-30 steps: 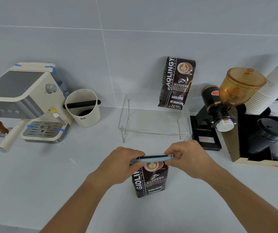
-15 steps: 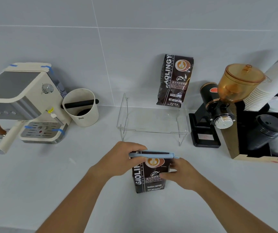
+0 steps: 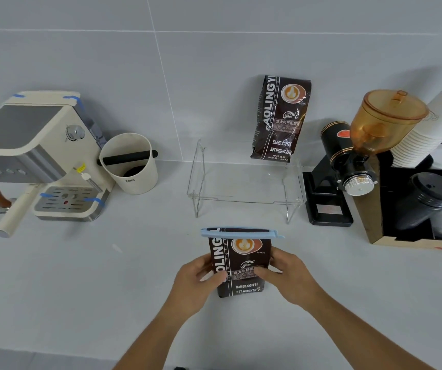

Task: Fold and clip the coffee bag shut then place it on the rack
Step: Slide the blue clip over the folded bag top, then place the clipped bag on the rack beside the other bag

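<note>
Coffee bag [image 3: 241, 265] upright on worktop [image 3: 81, 276], blue clip [image 3: 241, 232] across folded top. Left hand [image 3: 197, 283] and right hand [image 3: 287, 277] grip bag's sides below clip. Clear rack [image 3: 246, 188] behind, apart; bag's base possibly just lifted.

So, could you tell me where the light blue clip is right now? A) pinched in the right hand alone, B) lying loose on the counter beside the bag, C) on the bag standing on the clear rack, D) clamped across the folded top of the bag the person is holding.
D: the blue clip spans the top of the coffee bag, which the left hand and right hand grip by its sides.
</note>
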### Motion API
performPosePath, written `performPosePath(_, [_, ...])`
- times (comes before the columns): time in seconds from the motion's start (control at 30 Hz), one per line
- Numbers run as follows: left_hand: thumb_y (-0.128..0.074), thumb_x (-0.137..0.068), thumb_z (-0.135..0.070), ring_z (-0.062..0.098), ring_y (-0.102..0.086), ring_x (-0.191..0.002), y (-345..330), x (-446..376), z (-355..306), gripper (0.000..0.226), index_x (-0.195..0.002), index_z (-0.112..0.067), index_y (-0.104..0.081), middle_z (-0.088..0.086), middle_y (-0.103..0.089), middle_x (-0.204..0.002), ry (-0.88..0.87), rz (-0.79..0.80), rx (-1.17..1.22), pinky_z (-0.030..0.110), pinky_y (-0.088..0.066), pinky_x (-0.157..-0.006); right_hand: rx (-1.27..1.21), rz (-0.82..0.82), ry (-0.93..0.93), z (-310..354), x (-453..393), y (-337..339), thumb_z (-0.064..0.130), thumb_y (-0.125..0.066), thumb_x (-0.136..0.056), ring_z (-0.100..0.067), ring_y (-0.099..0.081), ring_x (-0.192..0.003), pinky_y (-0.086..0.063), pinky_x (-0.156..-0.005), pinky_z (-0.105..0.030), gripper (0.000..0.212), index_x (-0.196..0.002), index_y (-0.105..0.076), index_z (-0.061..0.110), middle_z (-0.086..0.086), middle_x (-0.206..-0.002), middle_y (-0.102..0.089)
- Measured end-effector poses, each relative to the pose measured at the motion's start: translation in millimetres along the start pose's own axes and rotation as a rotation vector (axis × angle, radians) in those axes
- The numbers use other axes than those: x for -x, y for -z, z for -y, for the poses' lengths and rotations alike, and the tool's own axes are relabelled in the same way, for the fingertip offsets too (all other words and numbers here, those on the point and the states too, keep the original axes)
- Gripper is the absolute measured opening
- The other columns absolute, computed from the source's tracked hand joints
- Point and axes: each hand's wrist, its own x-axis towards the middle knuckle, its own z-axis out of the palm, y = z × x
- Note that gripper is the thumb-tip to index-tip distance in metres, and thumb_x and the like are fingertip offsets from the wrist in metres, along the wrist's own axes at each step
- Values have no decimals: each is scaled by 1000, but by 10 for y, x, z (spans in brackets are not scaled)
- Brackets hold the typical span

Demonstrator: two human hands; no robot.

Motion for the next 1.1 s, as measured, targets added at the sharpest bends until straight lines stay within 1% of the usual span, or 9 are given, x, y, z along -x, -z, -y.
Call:
performPosePath(0.07, [-71, -82, -5, 0, -66, -106, -43, 25, 23, 41, -121, -17, -65, -12, -73, -112, -8, -15, 3, 15, -55, -85, -42, -11, -16, -32, 18, -20, 7, -71, -84, 3, -64, -105, -54, -77, -13, 45, -121, -62, 31, 24, -106, -72])
performPosePath(0.13, [-69, -83, -5, 0, -65, -108, -87, 54, 35, 42, -123, -17, -63, -11, -72, -113, -6, -32, 29, 9, -53, -76, -71, -26, -20, -65, 43, -38, 4, -69, -85, 3, -63, -108, -54, -77, -11, 46, -122, -62, 29, 20, -109, -73])
performPosePath(0.23, [-68, -85, -7, -1, -65, -105, -154, 118, 43, 39, -122, -19, -63, -13, -73, -111, -14, -69, 58, 10, -53, -73, -102, -53, -11, -103, 69, -85, 4, -67, -86, -3, -63, -111, -56, -83, -19, 46, -127, -60, 24, 12, -113, -73])
performPosePath(0.37, [-64, -89, -7, -2, -66, -102, -214, 141, 9, 40, -127, -19, -60, -15, -72, -111, -42, -102, 42, 15, -56, -80, -110, -78, 2, -80, 72, -130, 4, -67, -86, -5, -64, -111, -53, -97, -33, 46, -126, -60, 24, 13, -112, -73])
performPosePath(0.57, [-59, -93, -13, 1, -66, -103, -134, 91, -252, 43, -133, -23, -53, -12, -70, -117, -175, -111, -43, 10, -52, -80, -167, -125, 54, 148, 24, -118, 0, -67, -85, -11, -67, -108, -53, -94, -33, 44, -120, -63, 27, 8, -108, -75])
performPosePath(0.67, [-59, -92, -16, 2, -66, -105, -81, 67, -430, 45, -135, -29, -51, -14, -69, -117, -231, -131, -29, 17, -56, -84, -206, -144, 94, 326, -23, -52, -2, -67, -84, -14, -67, -107, -53, -94, -38, 48, -124, -61, 24, 3, -111, -75])
performPosePath(0.8, [-61, -91, -21, 7, -66, -106, -53, 50, -664, 47, -136, -29, -50, -9, -69, -119, -278, -183, 41, 29, -60, -84, -227, -158, 141, 609, -85, 44, -1, -67, -84, -16, -68, -106, -55, -93, -42, 45, -123, -60, 20, 1, -109, -75])
performPosePath(0.97, [-60, -91, -24, 10, -65, -108, 12, 27, -970, 45, -134, -30, -52, -8, -69, -120, -367, -201, 74, 31, -61, -82, -189, -155, 209, 976, -125, 200, 4, -70, -84, -12, -68, -106, -58, -87, -35, 46, -125, -58, 19, 3, -111, -75])
performPosePath(1.1, [-60, -92, -23, 7, -65, -106, 95, -40, -1267, 41, -132, -28, -54, -10, -70, -117, -445, -196, 61, 27, -61, -81, -230, -173, 271, 1263, -167, 335, 1, -71, -81, -8, -70, -98, -60, -74, -22, 42, -114, -60, 26, 8, -102, -76])
